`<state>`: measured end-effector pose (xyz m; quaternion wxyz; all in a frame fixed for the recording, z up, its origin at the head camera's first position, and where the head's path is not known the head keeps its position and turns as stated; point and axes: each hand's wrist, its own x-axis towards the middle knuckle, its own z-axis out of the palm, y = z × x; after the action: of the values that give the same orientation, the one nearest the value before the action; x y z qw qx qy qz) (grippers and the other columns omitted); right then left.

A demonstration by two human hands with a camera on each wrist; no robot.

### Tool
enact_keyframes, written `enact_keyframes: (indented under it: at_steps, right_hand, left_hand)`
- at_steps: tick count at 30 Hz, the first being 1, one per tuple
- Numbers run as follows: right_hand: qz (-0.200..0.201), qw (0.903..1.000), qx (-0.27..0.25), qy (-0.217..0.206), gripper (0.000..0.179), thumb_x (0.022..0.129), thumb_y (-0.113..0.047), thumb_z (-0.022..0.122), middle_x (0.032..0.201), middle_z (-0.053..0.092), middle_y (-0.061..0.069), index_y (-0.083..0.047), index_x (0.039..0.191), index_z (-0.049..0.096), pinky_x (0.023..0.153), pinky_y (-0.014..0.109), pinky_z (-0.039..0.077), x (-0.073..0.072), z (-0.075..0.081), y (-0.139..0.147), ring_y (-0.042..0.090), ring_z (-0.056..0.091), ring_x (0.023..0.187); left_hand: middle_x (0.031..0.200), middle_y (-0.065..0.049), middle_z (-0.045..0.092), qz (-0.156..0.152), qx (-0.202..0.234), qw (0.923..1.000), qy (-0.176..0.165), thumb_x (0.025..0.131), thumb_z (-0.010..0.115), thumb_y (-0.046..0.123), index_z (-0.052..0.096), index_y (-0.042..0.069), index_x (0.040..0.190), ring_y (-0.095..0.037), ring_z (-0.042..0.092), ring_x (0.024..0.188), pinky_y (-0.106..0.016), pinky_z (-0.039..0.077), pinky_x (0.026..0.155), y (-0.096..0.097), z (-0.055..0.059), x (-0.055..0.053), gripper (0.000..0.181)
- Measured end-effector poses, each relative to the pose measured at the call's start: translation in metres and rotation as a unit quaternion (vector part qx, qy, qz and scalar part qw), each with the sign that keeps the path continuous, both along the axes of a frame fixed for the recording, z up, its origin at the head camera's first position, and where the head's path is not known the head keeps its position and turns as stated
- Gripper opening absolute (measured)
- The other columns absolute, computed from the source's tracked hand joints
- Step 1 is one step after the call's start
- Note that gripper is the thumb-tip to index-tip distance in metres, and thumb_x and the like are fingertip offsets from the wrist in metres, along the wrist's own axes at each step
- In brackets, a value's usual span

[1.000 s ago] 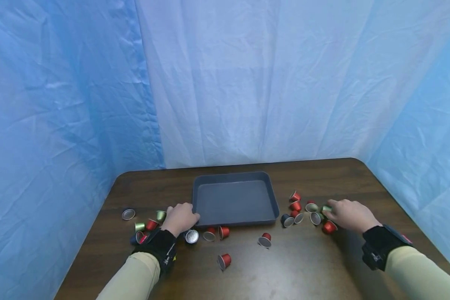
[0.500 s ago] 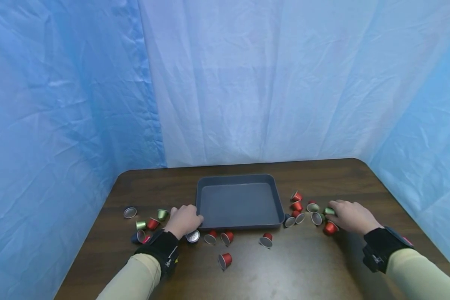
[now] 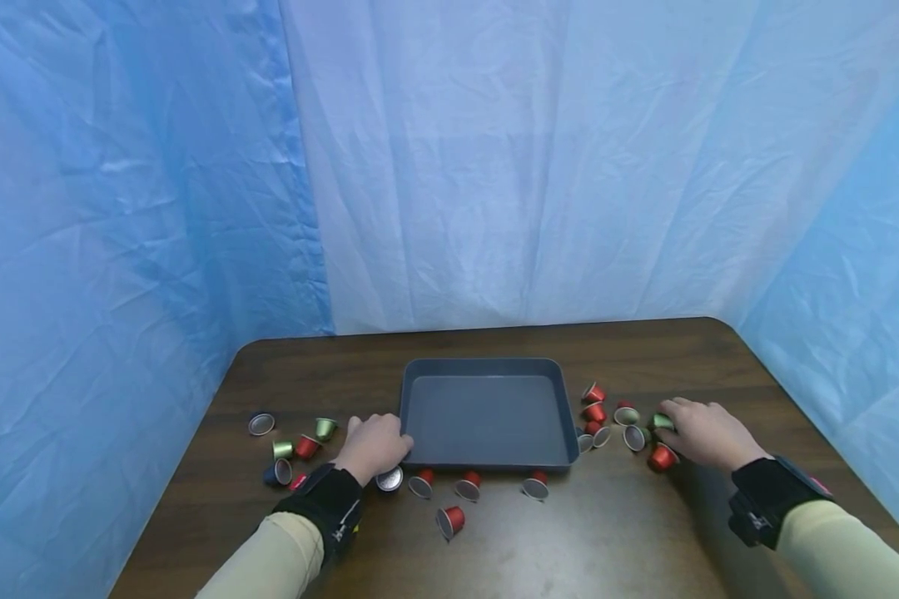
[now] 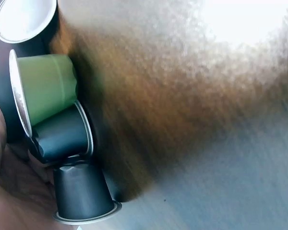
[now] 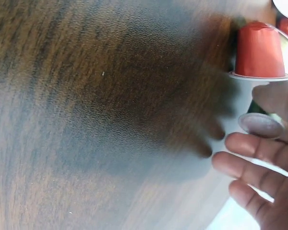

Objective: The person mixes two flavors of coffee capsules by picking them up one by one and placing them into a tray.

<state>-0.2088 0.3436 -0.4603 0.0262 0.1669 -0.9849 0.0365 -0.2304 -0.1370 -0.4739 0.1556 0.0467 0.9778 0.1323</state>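
Shallow grey tray (image 3: pixel 487 416) sat on a brown woodgrain table (image 3: pixel 592 541), blue sheeting (image 3: pixel 449 166) round it. Capsules (image 3: pixel 453 520) lay left, right and in front of it: red, green, dark; silver lids. Left hand (image 3: pixel 374 447) was at the tray's left edge, fingers can't tell. Right hand (image 3: pixel 706 433) had fingers slightly apart about a green capsule (image 3: pixel 659 422); pinch unclear.

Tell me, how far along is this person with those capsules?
Done: nothing plainly; the tray looks bare inside. In hand: the right hand seems to pinch a green capsule, while the left hand is at the tray's near left corner, its grip hidden. Remaining: probably most, since red capsules and others lie loose on the table.
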Motion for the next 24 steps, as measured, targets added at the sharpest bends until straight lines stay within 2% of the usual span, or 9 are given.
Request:
enact_keyframes:
  at_steps: [5,8,12,15,20,24]
  right_hand:
    - [0.002,1.0000,-0.007,0.006,0.017,0.079,-0.020,0.070,0.064,0.042,-0.006,-0.014,0.076,0.055,0.051,0.029,0.031,-0.001,0.001,0.001,0.010,0.037,0.054]
    - [-0.002,0.9999,-0.012,0.003,0.017,0.079,-0.020,0.071,0.070,0.051,-0.004,-0.009,0.086,0.060,0.053,0.031,0.041,-0.002,0.001,0.002,0.010,0.043,0.056]
    - [-0.010,0.9999,-0.011,0.001,0.033,0.079,-0.022,0.073,0.082,0.061,0.002,-0.004,0.104,0.063,0.064,0.042,0.050,-0.003,0.003,0.002,0.014,0.053,0.065]
    - [-0.014,0.9998,-0.010,0.004,0.033,0.078,-0.023,0.074,0.081,0.061,0.001,-0.004,0.104,0.063,0.066,0.044,0.050,-0.003,0.004,0.002,0.015,0.053,0.066]
    - [-0.014,0.9997,-0.020,0.008,0.022,0.081,-0.020,0.071,0.067,0.051,-0.004,-0.008,0.092,0.056,0.053,0.032,0.043,-0.003,0.006,-0.001,0.012,0.045,0.056]
    - [-0.028,0.9992,-0.028,-0.008,0.024,0.083,-0.020,0.069,0.064,0.048,-0.004,-0.007,0.091,0.050,0.050,0.029,0.038,-0.003,0.011,-0.006,0.011,0.043,0.054]
  left_hand:
    - [0.071,-0.001,0.054,0.004,-0.004,1.0000,-0.004,0.088,0.059,0.034,0.062,0.009,0.086,-0.020,0.051,0.070,-0.046,0.032,0.078,0.001,0.001,0.001,0.025]
    - [0.072,-0.002,0.054,0.003,-0.002,1.0000,-0.004,0.088,0.059,0.032,0.062,0.008,0.087,-0.020,0.051,0.071,-0.048,0.032,0.078,0.001,0.001,0.001,0.025]
    - [0.073,-0.002,0.055,0.004,0.001,1.0000,-0.004,0.088,0.060,0.032,0.062,0.007,0.088,-0.020,0.052,0.071,-0.048,0.033,0.078,0.001,0.002,0.001,0.025]
    - [0.074,-0.002,0.055,0.007,0.003,0.9999,-0.007,0.088,0.060,0.032,0.062,0.007,0.090,-0.020,0.052,0.072,-0.048,0.033,0.079,0.001,0.002,0.001,0.025]
    - [0.076,-0.002,0.055,0.008,0.007,0.9999,-0.011,0.088,0.060,0.033,0.063,0.007,0.091,-0.020,0.052,0.074,-0.048,0.032,0.079,0.001,0.001,0.000,0.026]
    - [0.075,-0.002,0.055,0.007,0.007,0.9999,-0.013,0.088,0.060,0.033,0.062,0.007,0.090,-0.020,0.052,0.072,-0.046,0.033,0.077,0.001,0.002,0.000,0.026]
